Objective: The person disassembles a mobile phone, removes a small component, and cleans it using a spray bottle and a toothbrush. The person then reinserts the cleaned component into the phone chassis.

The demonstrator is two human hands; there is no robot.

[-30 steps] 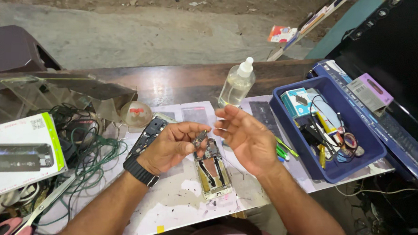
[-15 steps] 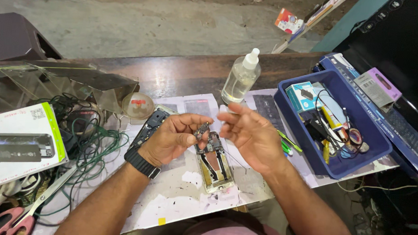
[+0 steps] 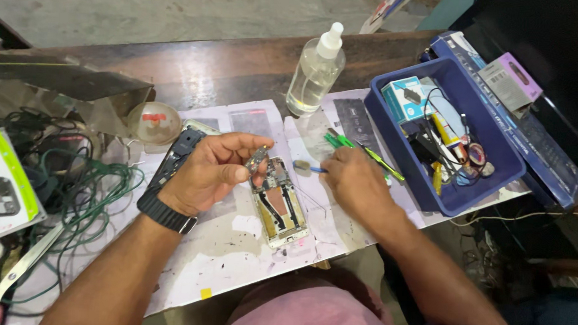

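A moment ago we had both hands raised together over the opened phone (image 3: pixel 278 204), fingers meeting around a small part. Now our right hand (image 3: pixel 355 184) has dropped away to the paper at about 3 o'clock from the phone, palm down, fingers curled on a blue-handled tool (image 3: pixel 308 167); we cannot tell how firmly it grips. Our left hand (image 3: pixel 215 169) pinches a small metal component (image 3: pixel 257 158) between thumb and forefinger, at 11 o'clock just above the phone's top edge. The phone lies flat between both hands. A clear bottle (image 3: pixel 314 74) stands at 12 o'clock.
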